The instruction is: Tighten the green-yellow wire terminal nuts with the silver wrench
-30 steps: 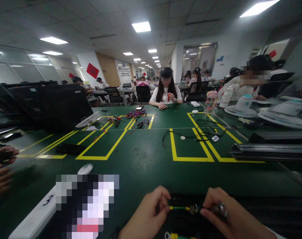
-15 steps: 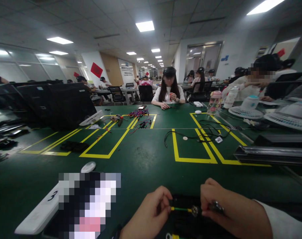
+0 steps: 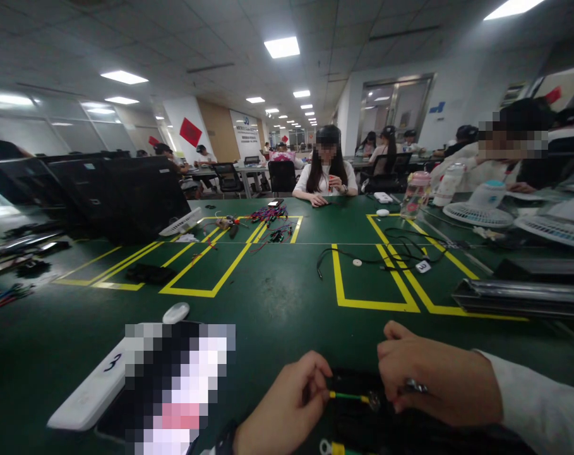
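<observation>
My left hand (image 3: 291, 398) is closed in a pinch at the yellow near end of a short green wire (image 3: 350, 396). Yellow sleeves sit at both ends of this wire, and its right end meets a small dark metallic part (image 3: 374, 400). Just right of that part, my right hand (image 3: 429, 373) is closed around a shiny metal piece (image 3: 417, 386), mostly hidden by the fingers. Below both hands lies a dark black item. At the bottom edge shows a ring terminal (image 3: 325, 447) with a yellow sleeve.
A white case marked 3 (image 3: 95, 385), a blurred screen (image 3: 192, 385) and a white oval object (image 3: 176, 313) lie to the left. Black cables (image 3: 386, 253) and metal rails (image 3: 518, 294) are farther right. A person (image 3: 327, 164) sits across the green table (image 3: 277, 328).
The whole view has shifted slightly to the right. My right hand has moved a little up and left against the wire. My left hand keeps its pinch.
</observation>
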### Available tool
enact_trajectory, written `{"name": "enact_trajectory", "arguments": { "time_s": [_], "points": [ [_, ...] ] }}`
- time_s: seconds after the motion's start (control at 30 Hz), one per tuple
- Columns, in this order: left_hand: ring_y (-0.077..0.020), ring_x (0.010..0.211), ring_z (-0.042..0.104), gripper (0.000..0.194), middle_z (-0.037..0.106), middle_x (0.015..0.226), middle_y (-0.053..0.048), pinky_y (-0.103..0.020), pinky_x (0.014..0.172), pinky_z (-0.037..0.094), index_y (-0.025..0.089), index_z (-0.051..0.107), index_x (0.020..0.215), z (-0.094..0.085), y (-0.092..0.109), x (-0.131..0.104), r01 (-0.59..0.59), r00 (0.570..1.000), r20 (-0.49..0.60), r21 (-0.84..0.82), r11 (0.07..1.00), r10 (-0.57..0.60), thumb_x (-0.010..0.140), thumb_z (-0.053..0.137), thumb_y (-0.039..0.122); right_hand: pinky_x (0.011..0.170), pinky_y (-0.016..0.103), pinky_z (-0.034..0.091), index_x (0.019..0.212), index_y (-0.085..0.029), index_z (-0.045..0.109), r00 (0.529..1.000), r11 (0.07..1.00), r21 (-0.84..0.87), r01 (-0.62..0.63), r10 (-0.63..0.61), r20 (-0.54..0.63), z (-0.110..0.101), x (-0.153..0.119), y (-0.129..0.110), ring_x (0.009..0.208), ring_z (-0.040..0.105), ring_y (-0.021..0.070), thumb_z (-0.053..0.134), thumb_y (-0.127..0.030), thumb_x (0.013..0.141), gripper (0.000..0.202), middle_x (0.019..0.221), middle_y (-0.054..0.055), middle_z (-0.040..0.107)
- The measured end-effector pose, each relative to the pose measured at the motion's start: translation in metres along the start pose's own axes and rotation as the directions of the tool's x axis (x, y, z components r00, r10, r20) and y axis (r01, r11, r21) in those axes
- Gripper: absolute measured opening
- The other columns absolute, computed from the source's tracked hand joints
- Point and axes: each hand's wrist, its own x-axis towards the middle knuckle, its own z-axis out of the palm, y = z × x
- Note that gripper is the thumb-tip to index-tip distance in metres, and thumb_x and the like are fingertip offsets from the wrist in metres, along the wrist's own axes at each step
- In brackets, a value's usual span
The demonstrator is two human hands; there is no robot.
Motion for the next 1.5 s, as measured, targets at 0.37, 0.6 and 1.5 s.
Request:
{"name": "enact_trajectory", "arguments": {
  "time_s": [0.37, 0.6, 1.5],
  "points": [
    [-0.0135, 0.065, 0.048, 0.024, 0.056, 0.074, 0.004, -0.025, 0.060, 0.036, 0.016, 0.059, 0.100, 0.000, 0.000, 0.000, 0.021, 1.000, 0.010, -0.005, 1.000, -0.021, 0.084, 0.053, -0.001, 0.066, 0.032, 0.051, 0.088, -0.023, 0.056, 0.880, 0.934, 0.167, -0.316, 0.354, -0.318, 0.019, -0.034, -0.004, 0.072, 0.059, 0.0192, 0.057, -0.028, 0.096, 0.010, 0.084, 0.001, 0.060],
    [-0.0138, 0.066, 0.049, 0.019, 0.056, 0.075, 0.004, -0.025, 0.061, 0.037, 0.017, 0.059, 0.101, 0.000, -0.002, 0.000, 0.024, 1.000, 0.006, 0.029, 0.999, -0.024, 0.088, 0.054, 0.004, 0.066, 0.035, 0.054, 0.087, -0.025, 0.055, 0.778, 0.869, 0.221, -0.443, 0.495, -0.386, 0.059, -0.035, -0.027, 0.072, 0.062, 0.0215, 0.055, -0.025, 0.094, 0.007, 0.085, 0.002, 0.060],
    [-0.0131, 0.064, 0.047, 0.026, 0.053, 0.073, 0.005, -0.024, 0.059, 0.035, 0.016, 0.058, 0.098, -0.001, 0.003, 0.002, 0.027, 1.000, 0.003, -0.006, 1.000, -0.027, 0.083, 0.051, -0.004, 0.079, 0.036, 0.045, 0.085, -0.025, 0.060, 0.978, 0.984, 0.066, -0.166, 0.172, -0.114, 0.016, -0.014, -0.003, 0.086, 0.058, 0.0221, 0.066, -0.006, 0.082, 0.020, 0.085, 0.000, 0.067]
  ]
}}
